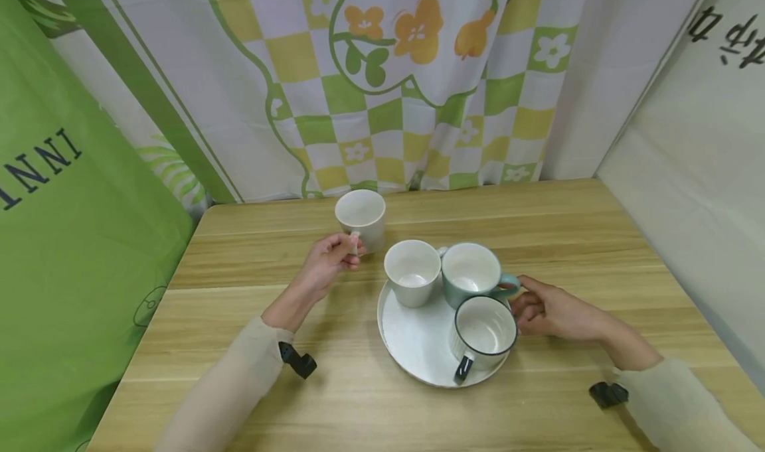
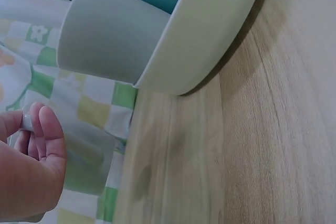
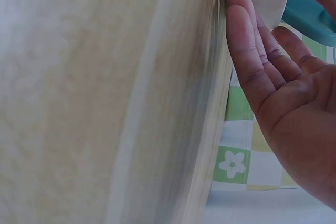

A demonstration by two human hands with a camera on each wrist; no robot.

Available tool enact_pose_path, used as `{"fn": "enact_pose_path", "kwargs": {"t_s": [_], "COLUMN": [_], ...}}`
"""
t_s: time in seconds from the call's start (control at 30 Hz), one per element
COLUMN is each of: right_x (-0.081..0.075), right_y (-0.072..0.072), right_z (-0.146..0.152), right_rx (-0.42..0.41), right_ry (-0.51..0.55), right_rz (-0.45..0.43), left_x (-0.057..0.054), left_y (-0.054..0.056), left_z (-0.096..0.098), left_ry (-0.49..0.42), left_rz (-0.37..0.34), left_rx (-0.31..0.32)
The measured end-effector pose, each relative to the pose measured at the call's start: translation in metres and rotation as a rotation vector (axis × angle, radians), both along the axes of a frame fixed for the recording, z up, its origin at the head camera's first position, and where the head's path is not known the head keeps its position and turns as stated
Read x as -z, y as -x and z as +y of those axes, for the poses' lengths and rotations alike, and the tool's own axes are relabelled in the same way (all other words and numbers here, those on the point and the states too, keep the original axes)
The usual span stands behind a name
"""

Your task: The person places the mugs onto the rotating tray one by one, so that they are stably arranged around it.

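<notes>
In the head view my left hand (image 1: 335, 256) pinches the handle of a plain white mug (image 1: 361, 216) at the back of the table. The left wrist view shows that mug (image 2: 86, 161) a little above the tabletop. A round white tray (image 1: 412, 349) carries a white cup (image 1: 412, 273), a teal mug (image 1: 469, 273) and a white mug with a black rim and handle (image 1: 485, 329). At the tray's right side, my right hand (image 1: 552, 309) has its fingertips against the rim, close under the teal handle. The right wrist view shows these fingers (image 3: 244, 40) fairly straight.
The wooden table (image 1: 239, 366) extends around the tray. A checked, flowered curtain (image 1: 388, 120) hangs behind its far edge. Green cloth (image 1: 72, 239) hangs at the left, and a pale wall (image 1: 705, 173) stands at the right.
</notes>
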State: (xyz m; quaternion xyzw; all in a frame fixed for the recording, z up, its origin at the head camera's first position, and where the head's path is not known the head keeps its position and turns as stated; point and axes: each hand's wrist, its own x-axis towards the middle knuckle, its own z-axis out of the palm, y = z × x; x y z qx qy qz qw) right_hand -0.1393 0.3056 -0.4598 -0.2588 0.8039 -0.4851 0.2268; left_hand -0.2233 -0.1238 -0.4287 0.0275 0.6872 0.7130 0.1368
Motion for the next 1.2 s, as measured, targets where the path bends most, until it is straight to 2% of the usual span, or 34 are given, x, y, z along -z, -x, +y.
{"fn": "enact_pose_path", "kwargs": {"t_s": [0.23,0.47,0.87,1.2], "right_x": [-0.001,-0.002,-0.001,-0.001], "right_y": [0.0,0.001,0.0,0.001], "right_z": [-0.001,0.0,0.001,0.001], "right_rx": [0.008,0.009,0.011,-0.012], "right_ry": [-0.009,-0.019,-0.025,0.013], "right_rz": [-0.004,-0.013,-0.024,-0.023], "left_x": [-0.012,-0.023,-0.033,-0.043], "left_y": [-0.015,-0.03,-0.053,-0.076], "left_z": [-0.008,-0.013,-0.019,-0.025], "left_ry": [-0.044,-0.011,-0.029,-0.061], "left_rz": [0.025,0.051,0.098,0.119], "left_rx": [0.014,0.036,0.048,0.077]}}
